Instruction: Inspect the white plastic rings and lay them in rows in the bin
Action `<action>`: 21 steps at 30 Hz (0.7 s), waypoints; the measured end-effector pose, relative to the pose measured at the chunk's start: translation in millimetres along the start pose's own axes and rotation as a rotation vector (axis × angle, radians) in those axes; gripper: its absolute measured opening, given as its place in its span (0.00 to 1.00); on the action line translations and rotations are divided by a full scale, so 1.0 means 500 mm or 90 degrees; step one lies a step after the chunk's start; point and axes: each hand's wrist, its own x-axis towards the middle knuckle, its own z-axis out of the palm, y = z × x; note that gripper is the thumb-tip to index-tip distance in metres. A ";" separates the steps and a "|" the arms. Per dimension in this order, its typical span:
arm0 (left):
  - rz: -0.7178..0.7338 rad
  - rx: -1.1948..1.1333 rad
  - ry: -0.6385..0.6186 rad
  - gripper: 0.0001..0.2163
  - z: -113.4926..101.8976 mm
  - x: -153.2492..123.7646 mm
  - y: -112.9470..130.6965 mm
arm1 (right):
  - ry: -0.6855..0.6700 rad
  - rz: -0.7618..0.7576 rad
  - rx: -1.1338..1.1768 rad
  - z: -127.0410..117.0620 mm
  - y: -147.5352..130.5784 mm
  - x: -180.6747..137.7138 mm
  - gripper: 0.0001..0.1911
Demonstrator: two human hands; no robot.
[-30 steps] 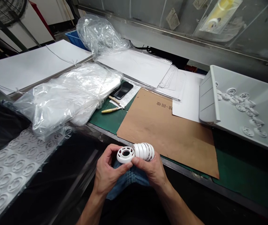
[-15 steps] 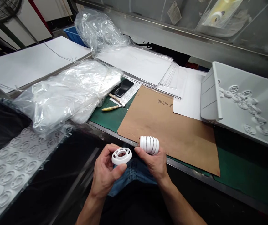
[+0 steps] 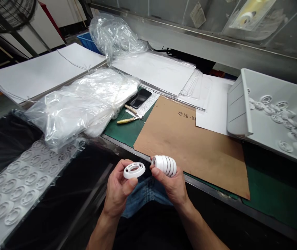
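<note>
My left hand (image 3: pixel 118 189) pinches a single white plastic ring (image 3: pixel 134 170) with a ribbed rim, held flat above my lap. Just to its right, my right hand (image 3: pixel 170 184) grips a short stack of the same white rings (image 3: pixel 164 165) lying on its side. The single ring and the stack are a finger's width apart. Both hands hover in front of the bench edge, over my blue jeans.
A brown cardboard sheet (image 3: pixel 187 142) lies on the green bench mat. A grey tray (image 3: pixel 268 135) at right holds several loose rings. Clear plastic bags (image 3: pixel 86 100), white paper stacks (image 3: pixel 156 69), a phone (image 3: pixel 139 98) and snips (image 3: pixel 127 120) sit behind. Rows of rings (image 3: pixel 15 180) lie at lower left.
The single ring was pulled off the end of the stack: my left hand drew it leftward while my right hand kept the stack. The two now sit slightly apart.
</note>
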 end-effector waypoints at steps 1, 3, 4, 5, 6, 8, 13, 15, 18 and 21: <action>0.005 -0.003 -0.007 0.24 -0.002 0.000 -0.001 | -0.014 -0.001 0.006 0.002 -0.002 -0.001 0.18; 0.020 0.001 -0.035 0.25 -0.006 -0.001 -0.005 | -0.048 -0.005 0.025 0.005 -0.006 -0.005 0.16; 0.031 0.011 -0.052 0.25 -0.008 -0.001 -0.007 | -0.066 -0.008 0.037 0.006 -0.009 -0.006 0.15; 0.048 0.029 -0.067 0.25 -0.011 -0.001 -0.011 | -0.083 -0.010 0.048 0.007 -0.012 -0.009 0.16; 0.071 0.054 -0.077 0.25 -0.014 -0.001 -0.015 | -0.099 -0.013 0.056 0.008 -0.015 -0.011 0.17; 0.132 0.114 -0.088 0.24 -0.021 -0.001 -0.023 | -0.129 -0.019 0.067 0.010 -0.021 -0.015 0.20; 0.230 0.217 -0.109 0.25 -0.032 -0.003 -0.029 | -0.181 -0.041 0.067 0.013 -0.031 -0.020 0.17; 0.248 0.233 -0.112 0.25 -0.036 -0.005 -0.027 | -0.189 -0.040 0.062 0.013 -0.030 -0.021 0.15; 0.268 0.243 -0.115 0.26 -0.041 -0.007 -0.024 | -0.193 -0.037 0.054 0.013 -0.026 -0.022 0.14; 0.284 0.245 -0.111 0.27 -0.046 -0.006 -0.025 | -0.197 -0.036 0.044 0.015 -0.022 -0.020 0.15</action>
